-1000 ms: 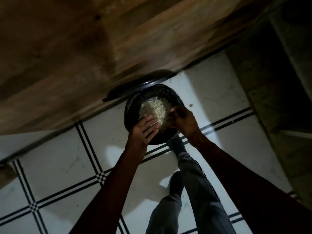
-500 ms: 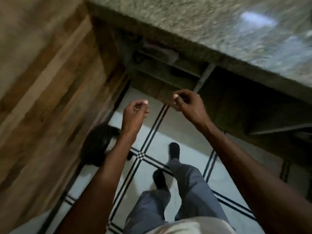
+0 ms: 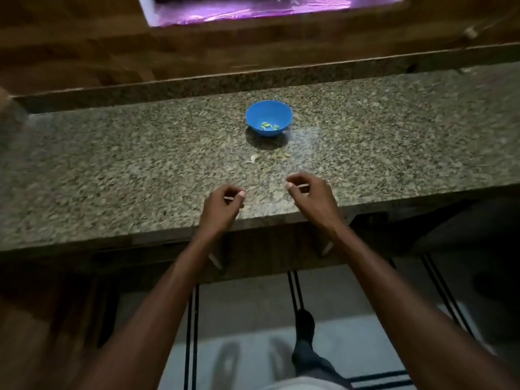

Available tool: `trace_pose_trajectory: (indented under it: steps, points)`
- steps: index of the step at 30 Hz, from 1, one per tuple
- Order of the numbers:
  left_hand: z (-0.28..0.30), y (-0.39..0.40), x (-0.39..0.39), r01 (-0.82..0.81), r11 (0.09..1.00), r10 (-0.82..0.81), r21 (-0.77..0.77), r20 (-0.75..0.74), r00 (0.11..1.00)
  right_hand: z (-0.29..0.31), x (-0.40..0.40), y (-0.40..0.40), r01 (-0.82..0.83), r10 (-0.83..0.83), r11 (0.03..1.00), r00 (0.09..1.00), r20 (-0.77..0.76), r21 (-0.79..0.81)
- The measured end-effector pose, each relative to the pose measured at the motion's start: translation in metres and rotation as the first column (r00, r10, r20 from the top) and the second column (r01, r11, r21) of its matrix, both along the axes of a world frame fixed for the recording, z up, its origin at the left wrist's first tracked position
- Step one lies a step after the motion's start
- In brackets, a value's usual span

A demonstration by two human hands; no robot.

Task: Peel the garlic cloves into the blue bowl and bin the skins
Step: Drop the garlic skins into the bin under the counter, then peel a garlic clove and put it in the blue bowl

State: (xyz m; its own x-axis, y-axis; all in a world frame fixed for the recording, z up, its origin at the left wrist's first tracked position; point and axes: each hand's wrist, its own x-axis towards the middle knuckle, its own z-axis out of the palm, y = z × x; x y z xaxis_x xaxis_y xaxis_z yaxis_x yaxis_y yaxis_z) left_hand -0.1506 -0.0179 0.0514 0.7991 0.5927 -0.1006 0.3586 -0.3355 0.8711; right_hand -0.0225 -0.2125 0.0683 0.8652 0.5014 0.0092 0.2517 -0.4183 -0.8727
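Observation:
The blue bowl (image 3: pixel 268 118) stands on the speckled granite counter (image 3: pixel 112 175) and holds a few peeled garlic cloves (image 3: pixel 268 126). A few scraps of garlic skin (image 3: pixel 254 158) lie on the counter just in front of the bowl. My left hand (image 3: pixel 222 205) and my right hand (image 3: pixel 309 194) hover side by side over the counter's near edge, well short of the bowl. Their fingers are loosely curled and I see nothing held in either. The bin is out of view.
A raised granite ledge (image 3: pixel 253 77) and wooden panelling (image 3: pixel 70 46) run behind the counter. Below the counter edge are a white tiled floor with black lines (image 3: pixel 292 285) and my foot (image 3: pixel 305 323).
A second ago both hands were at the black bin full of skins on the floor. I have since turned to the counter, and the empty hands now hover at its near edge.

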Motion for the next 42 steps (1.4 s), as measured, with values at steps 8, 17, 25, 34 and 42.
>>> trace_pose_trajectory:
  steps: [8,17,25,34,42]
  points:
    - [-0.026,-0.008,0.12,-0.025,0.999,0.028,0.024,-0.118,0.993,-0.031,0.112,-0.018,0.002,-0.015,0.991,0.996,-0.091,-0.134]
    - [-0.066,0.06,0.171,-0.151,0.973,0.18,0.174,-0.166,0.97,-0.067,0.193,0.081,-0.131,0.147,0.936,0.989,0.025,-0.326]
    - [-0.081,0.106,0.199,-0.031,0.982,0.062,0.188,-0.163,0.985,-0.092,0.21,0.117,-0.188,0.256,0.879,0.962,0.1,-0.438]
    - [-0.099,0.115,0.209,0.162,0.952,-0.142,0.259,-0.097,0.985,-0.024,0.24,0.157,-0.066,0.085,0.988,0.987,0.139,-0.137]
    - [-0.078,0.102,0.211,-0.081,0.993,0.076,-0.089,-0.062,0.995,-0.029,0.27,0.193,-0.145,0.206,0.946,0.96,0.192,-0.289]
